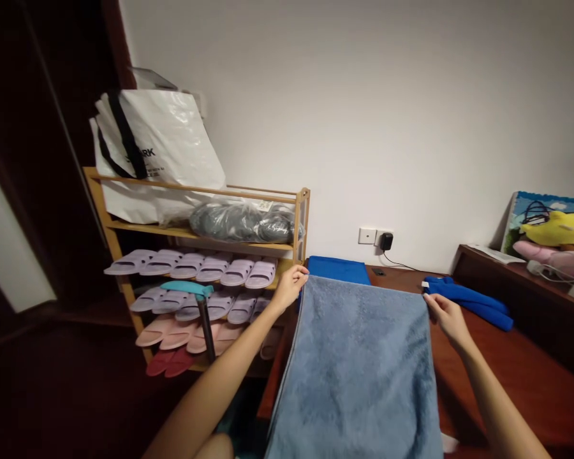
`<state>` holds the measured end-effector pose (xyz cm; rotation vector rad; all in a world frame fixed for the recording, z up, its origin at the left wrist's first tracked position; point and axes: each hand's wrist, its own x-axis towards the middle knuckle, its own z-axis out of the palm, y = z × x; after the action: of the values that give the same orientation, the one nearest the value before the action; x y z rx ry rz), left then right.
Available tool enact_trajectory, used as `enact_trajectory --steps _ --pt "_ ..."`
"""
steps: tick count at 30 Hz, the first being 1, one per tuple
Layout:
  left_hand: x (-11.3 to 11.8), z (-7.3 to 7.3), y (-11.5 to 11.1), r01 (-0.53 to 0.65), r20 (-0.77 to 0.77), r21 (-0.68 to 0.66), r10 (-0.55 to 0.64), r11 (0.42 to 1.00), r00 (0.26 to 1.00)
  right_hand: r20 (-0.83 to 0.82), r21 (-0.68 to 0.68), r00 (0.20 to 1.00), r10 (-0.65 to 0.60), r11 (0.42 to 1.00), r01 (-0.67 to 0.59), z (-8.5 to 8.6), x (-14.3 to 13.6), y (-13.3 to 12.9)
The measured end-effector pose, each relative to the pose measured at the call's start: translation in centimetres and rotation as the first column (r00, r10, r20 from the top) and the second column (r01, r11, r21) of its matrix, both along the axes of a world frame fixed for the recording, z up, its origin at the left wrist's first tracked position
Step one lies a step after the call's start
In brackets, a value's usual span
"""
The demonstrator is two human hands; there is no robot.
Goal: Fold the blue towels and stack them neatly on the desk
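Observation:
A grey-blue towel (363,363) hangs stretched between my two hands, its top edge nearly level. My left hand (291,287) pinches the upper left corner, close to the end of the shoe rack. At the upper right corner, my right hand (446,313) pinches the cloth between thumb and fingers. The towel's lower part runs out of the bottom of the view and hides part of the desk. Behind its top edge lies a flat, bright blue folded cloth (339,270). Another blue cloth (469,301) lies rolled or bunched beyond my right hand.
The reddish-brown desk (521,376) extends to the right. At left stands a wooden shoe rack (300,217) with several slippers (261,273), a white bag (172,137) and a plastic-wrapped bundle (243,222). A black plug (386,241) sits in the wall socket. A yellow plush toy (562,228) rests on the raised shelf.

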<state>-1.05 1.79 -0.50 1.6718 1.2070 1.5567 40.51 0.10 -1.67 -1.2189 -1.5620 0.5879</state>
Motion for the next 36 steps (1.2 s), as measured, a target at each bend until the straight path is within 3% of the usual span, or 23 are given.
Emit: enact_trajectory --steps 10,19,25,29,32,36 --pt "-0.6 -4.6 6.4 -0.207 -0.175 -0.132 0.183 0.969 0.967 0.192 -0.099 0.981 -0.025 0.994 0.045 -4.0 -1.7 7.9" --pt "-0.4 -7.3 9.3 -0.347 -0.497 -0.18 0.219 0.92 0.839 0.458 -0.18 0.887 -0.049 0.973 0.146 -7.9 -2.7 12.8" --pt "-0.1 -6.8 7.9 -0.365 -0.655 -0.062 0.238 0.929 0.717 0.621 -0.167 0.781 -0.063 0.963 0.211 -8.1 -3.0 13.6" --pt "1.9 -6.5 5.0 -0.21 -0.738 0.052 0.179 0.976 0.651 0.685 -0.076 0.721 -0.105 0.974 0.213 -8.2 -5.0 11.5" --pt "3.3 -7.7 2.9 -0.066 -0.83 0.051 0.079 0.997 0.551 0.721 -0.082 0.692 -0.018 0.99 0.111 -9.4 -7.2 9.3" --pt "3.7 -9.7 2.2 -0.05 -0.905 -0.019 0.005 0.999 0.425 0.758 -0.141 0.647 0.084 0.989 0.037 -10.8 -8.5 7.7"
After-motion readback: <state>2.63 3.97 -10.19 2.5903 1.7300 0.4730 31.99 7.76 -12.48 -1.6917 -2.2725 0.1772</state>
